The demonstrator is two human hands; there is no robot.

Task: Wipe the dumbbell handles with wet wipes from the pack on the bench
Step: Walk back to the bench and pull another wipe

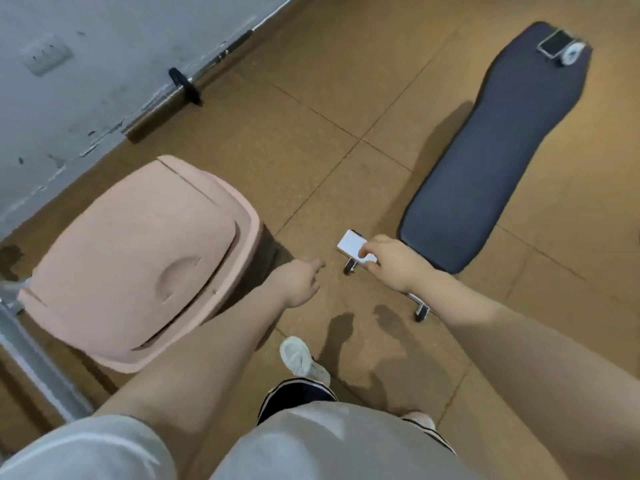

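Head-worn wide-angle view, facing steeply down, floor point(346, 98) near

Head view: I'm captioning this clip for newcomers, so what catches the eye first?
The big pink bin with its lid shut fills the left. The dark bench runs up the right, with a phone at its far end. In the middle, the right hand pinches a small white pack.

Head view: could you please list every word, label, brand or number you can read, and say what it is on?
None can be read.
White pack in the right hand: face looks blank.
Phone and round white item on the bench: too small and blurred.
Pink bin: no lettering visible.
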